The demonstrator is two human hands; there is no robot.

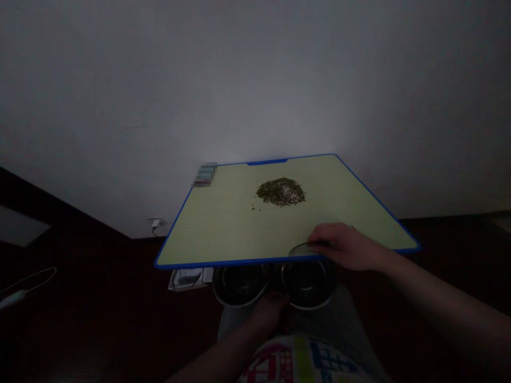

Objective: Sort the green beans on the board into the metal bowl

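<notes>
Work status, judged from the present layout: the granule heap (280,192) is laid out on the table (223,229), and two bowls are in position below the near edge, a left bowl (238,305) and a right bowl (313,307). The visible granules lie almost entirely in one mixed mass, so handling of the heap appears to be at an early stage, with most of it left to do. The bowl interiors are too dark to confirm whether they contain any granules. The heap is located near the middle of the table, well apart from all four blue-rimmed edges. It is low, roughly oval and loosely spread, made up of small dark greenish-brown granules; a patch of pale grains shows in its right half. A few stray granules lie just beside the heap, toward the near-left corner. The right hand (339,246) is at the near edge, on the side of the near-right corner, with thumb and fingers pinching a thin, rounded, translucent piece (300,249); its full form cannot be determined. The left hand (273,307) is below the near edge, between the two bowls; in the shadow, it cannot be determined whether its fingers are spread or closed on a rim.
</notes>
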